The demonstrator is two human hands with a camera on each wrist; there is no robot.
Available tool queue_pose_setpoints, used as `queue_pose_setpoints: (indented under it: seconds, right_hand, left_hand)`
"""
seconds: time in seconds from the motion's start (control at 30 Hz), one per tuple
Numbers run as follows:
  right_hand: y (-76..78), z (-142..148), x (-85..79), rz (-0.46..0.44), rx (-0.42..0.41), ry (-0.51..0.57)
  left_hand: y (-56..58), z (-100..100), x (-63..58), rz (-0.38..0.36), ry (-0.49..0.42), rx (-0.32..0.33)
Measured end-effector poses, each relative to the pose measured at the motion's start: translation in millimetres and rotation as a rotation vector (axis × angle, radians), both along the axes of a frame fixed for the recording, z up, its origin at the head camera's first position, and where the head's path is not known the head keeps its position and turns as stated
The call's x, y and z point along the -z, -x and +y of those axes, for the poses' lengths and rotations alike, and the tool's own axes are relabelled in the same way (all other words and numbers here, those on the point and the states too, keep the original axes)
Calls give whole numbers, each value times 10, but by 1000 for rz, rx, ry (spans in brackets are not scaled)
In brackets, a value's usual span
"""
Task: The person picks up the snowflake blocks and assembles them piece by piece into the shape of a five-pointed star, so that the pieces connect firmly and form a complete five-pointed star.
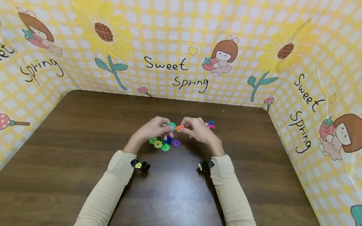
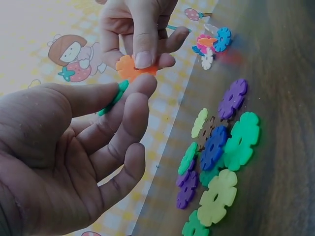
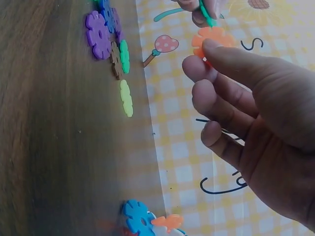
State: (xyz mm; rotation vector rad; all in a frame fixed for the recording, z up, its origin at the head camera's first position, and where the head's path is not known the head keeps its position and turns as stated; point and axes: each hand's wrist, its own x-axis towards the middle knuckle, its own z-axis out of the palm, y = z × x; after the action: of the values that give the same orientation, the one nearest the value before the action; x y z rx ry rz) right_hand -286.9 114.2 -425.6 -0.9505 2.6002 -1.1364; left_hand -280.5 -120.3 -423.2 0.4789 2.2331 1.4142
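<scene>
Between thumb and fingers, my left hand [image 1: 156, 128] pinches a green snowflake disc [image 2: 114, 98], seen nearly edge-on in the left wrist view. Facing it, my right hand [image 1: 199, 129] pinches an orange snowflake disc [image 3: 212, 41] by its edge. The two discs are held up above the table, very close together at their rims; whether their notches interlock I cannot tell. Below the hands lies a loose group of discs, among them a purple disc [image 1: 176, 143], a dark blue disc [image 2: 214, 148] and a yellow disc [image 2: 217, 197].
Right of the hands sits a cluster of joined discs in blue, pink, white and orange, its blue disc [image 3: 139, 218] uppermost. The brown wooden table [image 1: 169, 194] meets a yellow checked cloth [image 1: 158, 40] at its back and sides.
</scene>
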Motion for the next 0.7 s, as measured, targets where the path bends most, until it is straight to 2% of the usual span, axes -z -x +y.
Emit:
queue_pose_setpoints:
  seconds: [0.2,0.43,0.7]
  right_hand:
    - [4,-2,9,26,10,33]
    - [3,-1,-2,32,36,54]
    - [-21,-6,-29,54,-3,40]
  left_hand:
    - [-5,5,-20,-44,6,12]
    - [-10,-4,-11,-62,-5,32]
    - [-13,30,5,-72,-25,42]
